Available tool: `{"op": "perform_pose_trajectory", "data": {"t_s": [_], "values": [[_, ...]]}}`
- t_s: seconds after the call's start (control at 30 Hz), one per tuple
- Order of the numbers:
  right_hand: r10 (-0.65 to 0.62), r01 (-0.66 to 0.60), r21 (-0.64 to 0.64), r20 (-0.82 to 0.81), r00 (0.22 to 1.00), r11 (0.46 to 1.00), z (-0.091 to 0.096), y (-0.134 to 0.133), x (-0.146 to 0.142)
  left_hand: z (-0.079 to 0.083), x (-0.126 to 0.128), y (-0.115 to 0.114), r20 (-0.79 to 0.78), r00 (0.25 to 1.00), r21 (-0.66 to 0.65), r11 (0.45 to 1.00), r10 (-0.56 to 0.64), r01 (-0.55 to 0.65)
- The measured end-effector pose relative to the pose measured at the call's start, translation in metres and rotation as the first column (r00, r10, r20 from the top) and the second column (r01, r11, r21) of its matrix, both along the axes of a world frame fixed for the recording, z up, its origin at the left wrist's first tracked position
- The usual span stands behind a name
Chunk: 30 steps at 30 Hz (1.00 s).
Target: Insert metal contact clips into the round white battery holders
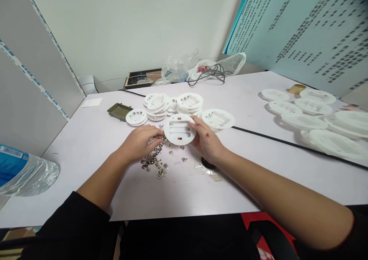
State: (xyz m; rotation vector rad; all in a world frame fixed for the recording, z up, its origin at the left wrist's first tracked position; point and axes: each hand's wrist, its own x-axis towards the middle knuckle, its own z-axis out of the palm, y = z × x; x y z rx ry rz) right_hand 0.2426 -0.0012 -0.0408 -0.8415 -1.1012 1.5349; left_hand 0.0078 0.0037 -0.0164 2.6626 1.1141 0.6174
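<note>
My right hand grips a round white plastic battery case by its right edge, the thumb on its front. The case is tilted up toward me, showing slots with small metal parts at their ends. My left hand is just left of the case, its fingers half bent and thumb and forefinger tips apart. Nothing clearly shows between them. Below and behind that hand lies a loose pile of small metal battery contacts, with a few scattered singly to the right.
Stacks of white cases stand behind my hands, and more cases lie at the right. An olive plastic box sits left of the stacks. A black cable crosses the table. A water bottle is at the left.
</note>
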Motion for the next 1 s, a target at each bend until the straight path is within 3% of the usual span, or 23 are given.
{"op": "perform_pose_trajectory", "data": {"t_s": [0.17, 0.33, 0.43, 0.57, 0.73, 1.0], "values": [[0.016, -0.016, -0.01, -0.005, 1.0, 1.0, 0.002, -0.002, -0.001, 0.001, 0.002, 0.0, 0.125, 0.977, -0.096, 0.982, 0.172, -0.161], [0.015, -0.015, -0.027, -0.001, 1.0, 1.0, 0.004, -0.004, -0.002, 0.004, 0.007, 0.003, 0.352, 0.839, -0.334, 0.893, 0.415, -0.302], [0.031, -0.031, -0.034, 0.007, 0.999, 0.999, 0.005, -0.004, -0.002, 0.005, 0.008, 0.004, 0.471, 0.747, -0.471, 0.85, 0.47, -0.238], [0.05, -0.049, -0.019, 0.038, 0.998, 0.999, 0.005, -0.005, -0.002, 0.003, 0.011, 0.002, 0.573, 0.675, -0.552, 0.828, 0.466, -0.103], [0.057, -0.06, 0.028, 0.082, 0.995, 0.998, 0.002, -0.005, -0.001, 0.004, 0.018, -0.005, 0.577, 0.671, -0.597, 0.801, 0.466, -0.043], [0.087, -0.11, 0.132, 0.167, 0.982, 0.985, -0.005, -0.003, 0.001, 0.009, 0.026, -0.01, 0.472, 0.697, -0.621, 0.765, 0.54, -0.172]]}}
